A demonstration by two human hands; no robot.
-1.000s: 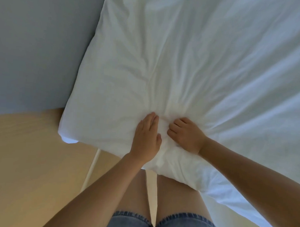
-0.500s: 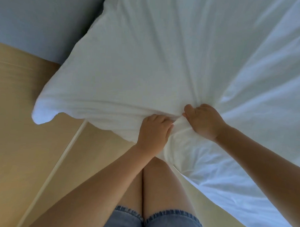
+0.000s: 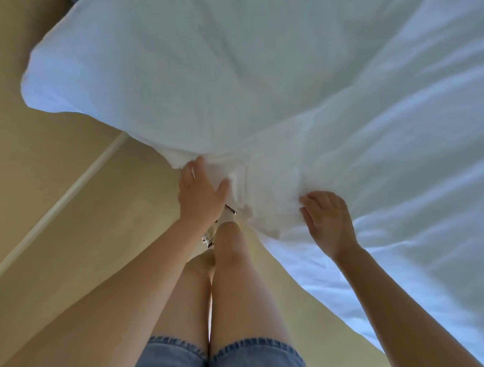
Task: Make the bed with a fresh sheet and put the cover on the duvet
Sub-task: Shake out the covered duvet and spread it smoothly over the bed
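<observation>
White duvet cover (image 3: 266, 88) bunches at the near edge; left hand (image 3: 200, 194) and right hand (image 3: 328, 222) rest on it, fingers apart. I'd grip wide, then pull evenly.

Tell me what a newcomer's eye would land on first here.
The white duvet first: it fills the top and right of the view, its puffy corner hanging over the wood floor at left. Next, both hands at its near edge: the left hand flat against the bunched fabric, the right hand spread on top. Bare legs in denim shorts stand below.
</observation>
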